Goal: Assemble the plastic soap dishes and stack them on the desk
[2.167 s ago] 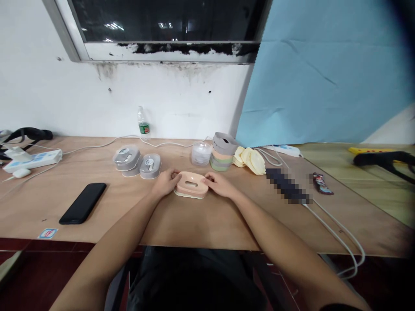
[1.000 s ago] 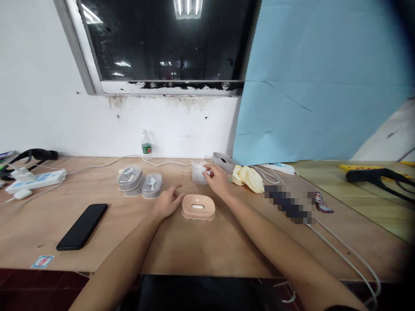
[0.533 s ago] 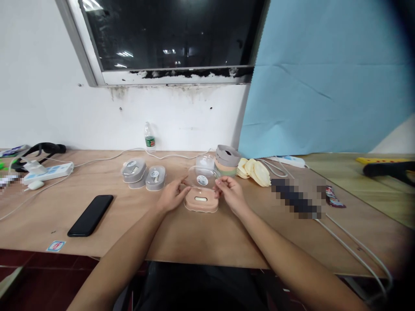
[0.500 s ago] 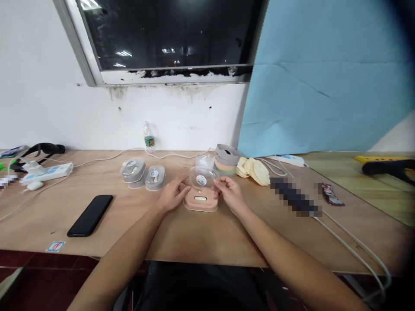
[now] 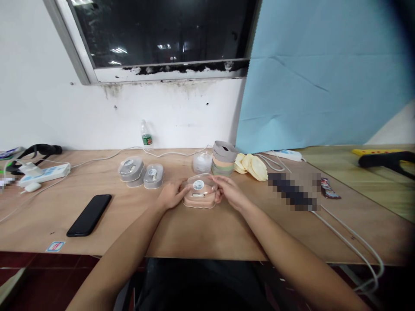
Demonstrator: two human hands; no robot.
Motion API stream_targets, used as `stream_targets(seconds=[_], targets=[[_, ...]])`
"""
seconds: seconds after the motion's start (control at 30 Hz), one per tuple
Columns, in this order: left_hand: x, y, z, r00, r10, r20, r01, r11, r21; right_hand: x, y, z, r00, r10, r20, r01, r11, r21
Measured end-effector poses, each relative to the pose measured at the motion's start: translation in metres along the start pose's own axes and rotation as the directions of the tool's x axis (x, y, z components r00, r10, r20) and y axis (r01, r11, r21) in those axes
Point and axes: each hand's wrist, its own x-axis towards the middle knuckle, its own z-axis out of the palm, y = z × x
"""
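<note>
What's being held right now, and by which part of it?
The right hand holds the clear lid by its right edge. The left hand is at the lid's left side; whether it grips is unclear.

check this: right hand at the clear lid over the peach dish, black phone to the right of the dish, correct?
The side is wrong: the head view shows the black phone to the left of the peach dish. The right hand is at the clear lid over it.
</note>
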Motion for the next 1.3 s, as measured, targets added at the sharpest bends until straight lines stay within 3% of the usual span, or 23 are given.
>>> stream_targets(seconds=[0.1, 0.2, 0.33, 0.63, 0.9, 1.13, 1.3], targets=[[0.0, 0.0, 0.001, 1.0, 0.005, 0.014, -0.005, 1.0, 0.011, 0.003, 0.001, -0.009, 0.997, -0.072, -0.036, 0.059, 0.959, -0.276], [0.001, -0.001, 0.001, 1.0, 0.0, 0.022, 0.0, 1.0, 0.011, 0.008, 0.007, -0.02, 0.99, -0.131, -0.048, 0.082, 0.824, -0.561], [0.001, -0.003, 0.0, 0.999, -0.006, 0.049, 0.005, 1.0, 0.001, 0.014, 0.018, -0.029, 0.998, -0.056, 0.03, 0.06, 0.684, -0.727], [0.0, -0.005, -0.004, 0.994, 0.005, 0.113, -0.005, 1.0, 0.001, 0.017, 0.022, -0.029, 0.996, 0.034, 0.083, 0.043, 0.625, -0.779], [0.002, -0.008, -0.001, 0.993, 0.099, 0.064, -0.098, 0.995, -0.015, 0.02, 0.026, -0.027, 0.996, 0.009, 0.093, 0.061, 0.696, -0.716], [0.0, -0.006, -0.004, 0.987, 0.072, 0.144, -0.065, 0.997, -0.052, 0.015, 0.016, -0.023, 0.993, 0.079, 0.092, 0.008, 0.715, -0.699], [-0.001, -0.004, -0.007, 0.988, 0.058, 0.14, -0.053, 0.998, -0.041, 0.017, 0.019, -0.026, 0.992, 0.05, 0.113, 0.038, 0.745, -0.666]])
